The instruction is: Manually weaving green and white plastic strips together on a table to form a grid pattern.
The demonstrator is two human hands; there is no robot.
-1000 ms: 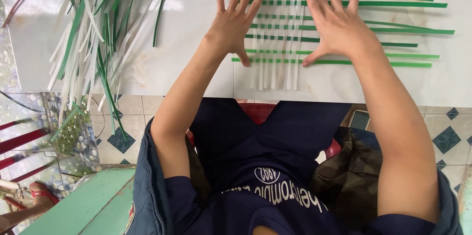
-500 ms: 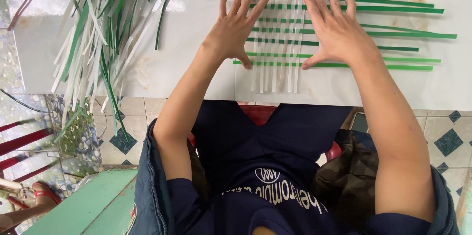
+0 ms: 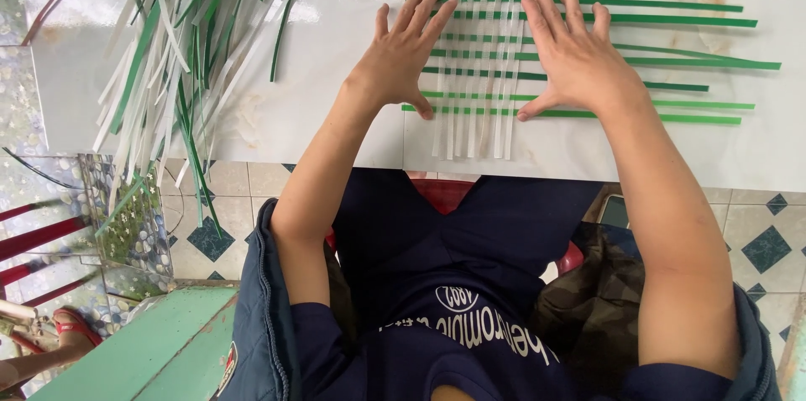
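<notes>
My left hand (image 3: 409, 55) and my right hand (image 3: 576, 57) lie flat, fingers spread, on a weave of strips on the white marble tabletop (image 3: 319, 107). Several white strips (image 3: 483, 128) run away from me, and several green strips (image 3: 688, 86) cross them and stick out to the right. The left hand presses the weave's left edge, thumb near the closest green strip. On the weave's right part rests the right hand, its thumb on the nearest green strip. Neither hand grips anything.
A loose heap of white and green strips (image 3: 180, 48) lies at the table's left and hangs over its front edge. Below are my dark clothes (image 3: 437, 283), a tiled floor (image 3: 768, 246), a green bench (image 3: 147, 351) and a camouflage bag (image 3: 592, 300).
Both hands have stayed flat on the weave, shifting only slightly. The strips look unmoved.
</notes>
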